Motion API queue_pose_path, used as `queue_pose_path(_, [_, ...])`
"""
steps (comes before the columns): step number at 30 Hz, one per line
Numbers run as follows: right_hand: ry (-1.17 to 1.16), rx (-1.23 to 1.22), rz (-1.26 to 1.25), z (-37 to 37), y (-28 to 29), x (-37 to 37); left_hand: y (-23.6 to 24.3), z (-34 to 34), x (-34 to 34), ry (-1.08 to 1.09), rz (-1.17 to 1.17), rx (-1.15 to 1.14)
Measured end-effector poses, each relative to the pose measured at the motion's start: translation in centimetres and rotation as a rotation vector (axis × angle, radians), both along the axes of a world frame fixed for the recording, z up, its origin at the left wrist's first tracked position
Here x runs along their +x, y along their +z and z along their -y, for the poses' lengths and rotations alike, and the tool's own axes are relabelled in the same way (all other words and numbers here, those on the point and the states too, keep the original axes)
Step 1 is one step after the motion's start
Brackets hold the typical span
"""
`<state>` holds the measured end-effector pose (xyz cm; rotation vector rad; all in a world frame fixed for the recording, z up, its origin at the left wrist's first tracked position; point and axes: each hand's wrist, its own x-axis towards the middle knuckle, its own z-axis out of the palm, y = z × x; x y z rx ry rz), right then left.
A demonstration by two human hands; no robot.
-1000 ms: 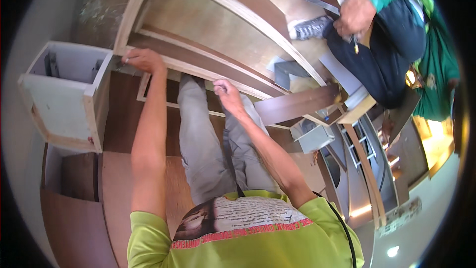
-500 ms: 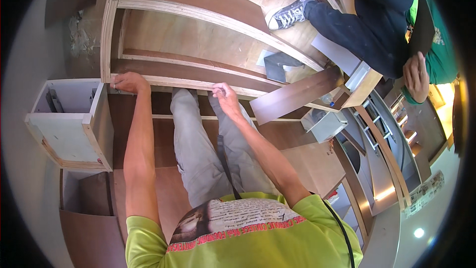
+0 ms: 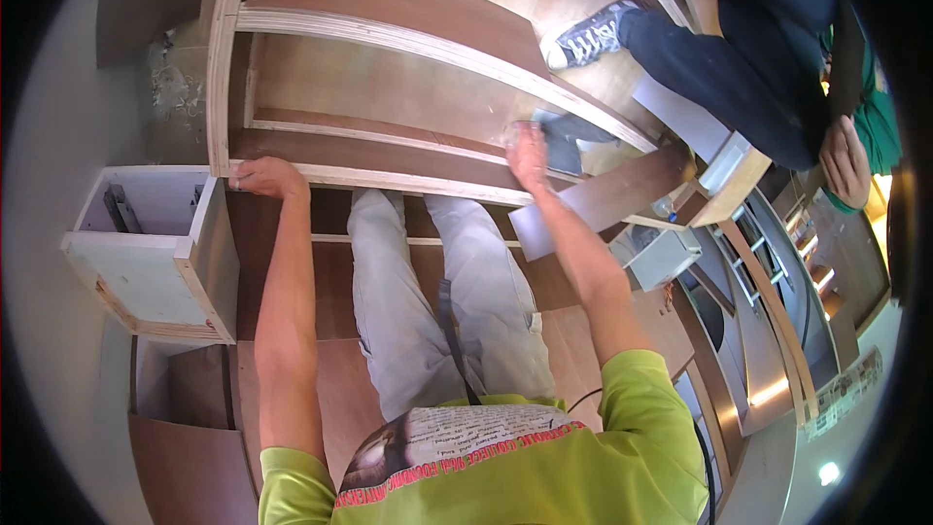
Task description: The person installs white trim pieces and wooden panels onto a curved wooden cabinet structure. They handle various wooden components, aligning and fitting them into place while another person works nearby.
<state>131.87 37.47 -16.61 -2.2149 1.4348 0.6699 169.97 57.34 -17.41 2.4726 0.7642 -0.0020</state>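
My left hand point(image 3: 267, 177) has its fingers curled on the left end of the front edge of a plywood frame point(image 3: 389, 179), which lies across above my grey-trousered legs. My right hand point(image 3: 527, 154), smeared by motion, is raised beyond that edge over the frame's inner strips, beside a grey angular piece point(image 3: 569, 141); whether it holds anything I cannot tell. Right of my right forearm a loose brown board point(image 3: 637, 185) lies slanted across the frame. Just left of my left hand stands a white open box point(image 3: 146, 282) with metal rails inside.
A co-worker's dark-trousered leg and sneaker point(image 3: 583, 37) rest in the frame at upper right; their hand point(image 3: 846, 156) is at the far right. A pale sheet point(image 3: 671, 112), a small white box point(image 3: 661, 258) and long boards point(image 3: 768, 301) crowd the right side. Another open box point(image 3: 180, 379) sits at lower left.
My right hand has left the front edge and moved up and right, farther over the frame. My left hand stays on the edge. The co-worker's hand has dropped toward the far right.
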Motion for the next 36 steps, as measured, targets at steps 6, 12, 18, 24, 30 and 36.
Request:
queue_pose_path(6, [0.25, -0.051, -0.269, 5.4, -2.3, -2.9, 0.1, 0.7, -0.3, -0.069, 0.048, -0.006])
queue_pose_path(12, [0.244, -0.06, -0.406, 4.4, -4.5, -3.5, 0.9, 1.5, 0.0, -0.001, -0.02, -0.062])
queue_pose_path(18, [0.386, -0.198, -0.469, 4.7, -6.7, -6.1, -1.7, -0.9, -0.5, -0.115, 0.106, 0.106])
queue_pose_path(24, [0.411, -0.032, -0.526, 4.0, -3.1, -2.2, 0.3, 0.0, 0.3, -0.048, 0.07, -0.048])
queue_pose_path(30, [0.519, -0.073, -0.592, 4.3, -3.1, -3.5, 1.1, 0.7, 0.4, -0.001, 0.101, 0.003])
queue_pose_path(36, [0.6, 0.001, -0.577, 5.3, -3.1, -4.1, 0.6, 0.3, 0.1, 0.014, 0.075, -0.052])
